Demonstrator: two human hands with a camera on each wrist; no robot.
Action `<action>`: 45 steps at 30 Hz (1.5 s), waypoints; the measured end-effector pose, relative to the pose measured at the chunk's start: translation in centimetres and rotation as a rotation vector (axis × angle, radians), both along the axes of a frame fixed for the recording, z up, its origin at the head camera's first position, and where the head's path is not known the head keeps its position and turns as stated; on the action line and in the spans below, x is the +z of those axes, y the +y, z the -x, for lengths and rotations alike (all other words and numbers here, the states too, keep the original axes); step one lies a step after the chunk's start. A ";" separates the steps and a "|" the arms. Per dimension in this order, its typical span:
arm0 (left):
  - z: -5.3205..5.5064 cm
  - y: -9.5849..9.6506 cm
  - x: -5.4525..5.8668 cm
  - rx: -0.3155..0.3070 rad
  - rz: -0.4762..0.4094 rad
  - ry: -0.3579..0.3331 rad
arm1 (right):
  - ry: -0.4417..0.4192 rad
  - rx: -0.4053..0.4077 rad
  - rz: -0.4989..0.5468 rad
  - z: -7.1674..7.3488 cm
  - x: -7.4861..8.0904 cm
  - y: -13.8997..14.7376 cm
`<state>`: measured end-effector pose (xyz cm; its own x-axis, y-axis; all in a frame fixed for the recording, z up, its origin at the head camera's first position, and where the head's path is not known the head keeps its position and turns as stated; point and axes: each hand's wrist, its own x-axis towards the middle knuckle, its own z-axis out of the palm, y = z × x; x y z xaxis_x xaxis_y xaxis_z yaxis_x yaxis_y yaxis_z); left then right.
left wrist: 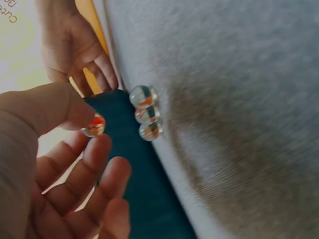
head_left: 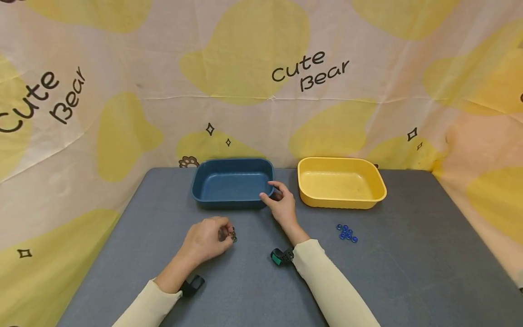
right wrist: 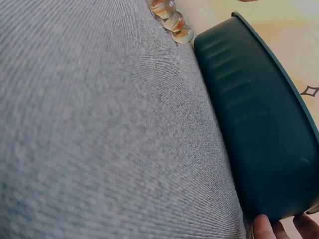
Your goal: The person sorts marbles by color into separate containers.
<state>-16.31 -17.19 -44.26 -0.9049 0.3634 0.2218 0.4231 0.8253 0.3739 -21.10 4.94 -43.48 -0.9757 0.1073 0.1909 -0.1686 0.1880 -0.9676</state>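
My left hand (head_left: 205,239) is low over the table, left of centre. Between its thumb and index finger it pinches a clear marble (left wrist: 94,125) with an orange swirl. Close by, several more clear swirled marbles (left wrist: 147,115) lie in a short row on the grey cloth. At the right front corner of a dark blue plastic bin (head_left: 229,205), my right hand (head_left: 283,208) holds the rim and wall with thumb and fingers. Fingertips (right wrist: 262,226) touch that bin's outer wall in the right wrist view. No marbles show inside it.
To the right stands a yellow bin (head_left: 337,202). Several dark blue marbles (head_left: 346,232) lie in a cluster in front of it. The grey table (head_left: 408,272) meets a patterned cloth backdrop (head_left: 245,68) behind the bins.
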 end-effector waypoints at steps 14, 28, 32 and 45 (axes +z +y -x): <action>2.2 0.4 3.3 -0.060 -0.029 0.163 | -0.012 -0.001 0.016 0.1 0.3 -0.1; 5.6 0.5 5.0 -0.018 -0.013 0.124 | -0.018 0.001 0.018 0.1 0.3 -0.1; 6.6 0.4 5.1 -0.004 -0.018 0.086 | -0.018 0.003 0.020 0.0 0.3 -0.1; 9.6 0.6 4.8 0.054 -0.048 -0.041 | -0.008 0.002 0.016 -0.2 0.4 -0.2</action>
